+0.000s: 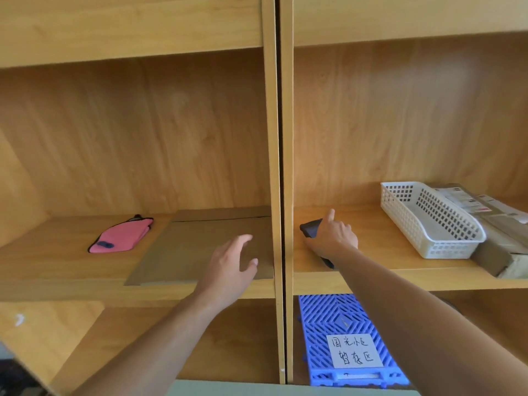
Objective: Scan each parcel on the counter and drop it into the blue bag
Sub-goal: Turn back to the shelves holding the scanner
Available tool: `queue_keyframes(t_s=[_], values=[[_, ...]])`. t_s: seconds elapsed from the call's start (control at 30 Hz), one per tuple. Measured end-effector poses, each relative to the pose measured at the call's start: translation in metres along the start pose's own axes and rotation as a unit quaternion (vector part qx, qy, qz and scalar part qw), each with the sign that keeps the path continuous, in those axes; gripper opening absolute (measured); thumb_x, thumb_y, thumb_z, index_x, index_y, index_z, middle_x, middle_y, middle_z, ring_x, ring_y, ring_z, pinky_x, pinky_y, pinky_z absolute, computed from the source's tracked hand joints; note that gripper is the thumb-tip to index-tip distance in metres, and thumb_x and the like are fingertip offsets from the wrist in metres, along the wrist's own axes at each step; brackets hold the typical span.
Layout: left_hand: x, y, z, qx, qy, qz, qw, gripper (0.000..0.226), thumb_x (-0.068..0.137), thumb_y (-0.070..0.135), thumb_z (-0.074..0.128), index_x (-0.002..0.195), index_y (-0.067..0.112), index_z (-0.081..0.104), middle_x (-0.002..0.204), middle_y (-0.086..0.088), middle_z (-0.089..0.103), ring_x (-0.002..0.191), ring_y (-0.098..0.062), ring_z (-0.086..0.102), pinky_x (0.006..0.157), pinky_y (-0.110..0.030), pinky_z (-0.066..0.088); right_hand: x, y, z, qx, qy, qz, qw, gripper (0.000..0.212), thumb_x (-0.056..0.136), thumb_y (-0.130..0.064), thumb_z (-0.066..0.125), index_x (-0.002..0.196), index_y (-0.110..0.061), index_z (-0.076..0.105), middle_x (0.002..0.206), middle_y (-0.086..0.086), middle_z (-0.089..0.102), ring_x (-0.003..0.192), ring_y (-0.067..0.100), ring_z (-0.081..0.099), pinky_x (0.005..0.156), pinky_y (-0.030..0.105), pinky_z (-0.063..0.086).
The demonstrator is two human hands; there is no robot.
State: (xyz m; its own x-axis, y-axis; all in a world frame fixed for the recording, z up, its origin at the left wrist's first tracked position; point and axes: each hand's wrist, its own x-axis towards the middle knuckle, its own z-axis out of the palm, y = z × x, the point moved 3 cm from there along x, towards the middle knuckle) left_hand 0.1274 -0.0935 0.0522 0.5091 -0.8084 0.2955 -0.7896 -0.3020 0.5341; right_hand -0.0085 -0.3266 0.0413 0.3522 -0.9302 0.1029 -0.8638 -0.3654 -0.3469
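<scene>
A black handheld scanner (311,228) lies on the right shelf compartment, and my right hand (333,237) is closed around it with the forefinger raised. My left hand (231,267) hovers open, fingers spread, over a flat brown cardboard envelope (197,247) on the left shelf. Several taped brown parcels (497,224) are stacked at the far right of the shelf, behind a white basket. No blue bag is in view.
A white perforated plastic basket (428,218) stands on the right shelf. A pink pouch (121,235) lies on the left shelf. A blue plastic grid panel (343,318) with a handwritten paper label leans on the shelf below. A vertical wooden divider (281,167) separates the compartments.
</scene>
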Motion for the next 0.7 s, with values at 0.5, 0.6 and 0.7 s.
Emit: queue_keyframes(t_s=[0.5,0.6,0.7], values=[[-0.001,-0.002,0.011,-0.001,0.009,0.033,0.999,0.041,0.105,0.026,0.056,0.145,0.031,0.052,0.15,0.013,0.053,0.143,-0.009,0.042,0.11,-0.023,0.033,0.015,-0.012,0.017,-0.07,0.012,0.012,0.997,0.118,0.079,-0.066,0.065,0.157,-0.007,-0.002,0.139,0.016,0.049,0.129,0.036,0.043,0.088,0.04,0.047],[-0.004,-0.003,0.012,0.001,0.013,0.037,0.999,0.04,0.105,0.026,0.055,0.145,0.031,0.053,0.149,0.014,0.054,0.142,-0.008,0.042,0.109,-0.02,0.031,0.016,-0.013,0.018,-0.066,0.016,0.012,0.998,0.117,0.081,-0.065,0.063,0.157,-0.006,-0.003,0.137,0.017,0.052,0.127,0.036,0.044,0.091,0.041,0.045],[-0.005,-0.005,0.011,0.0,0.014,0.037,0.999,0.039,0.105,0.026,0.054,0.144,0.031,0.054,0.148,0.015,0.054,0.142,-0.008,0.042,0.109,-0.02,0.031,0.017,-0.013,0.019,-0.054,0.019,0.021,0.998,0.113,0.083,-0.064,0.061,0.157,-0.007,-0.002,0.138,0.017,0.051,0.126,0.036,0.043,0.09,0.04,0.045]])
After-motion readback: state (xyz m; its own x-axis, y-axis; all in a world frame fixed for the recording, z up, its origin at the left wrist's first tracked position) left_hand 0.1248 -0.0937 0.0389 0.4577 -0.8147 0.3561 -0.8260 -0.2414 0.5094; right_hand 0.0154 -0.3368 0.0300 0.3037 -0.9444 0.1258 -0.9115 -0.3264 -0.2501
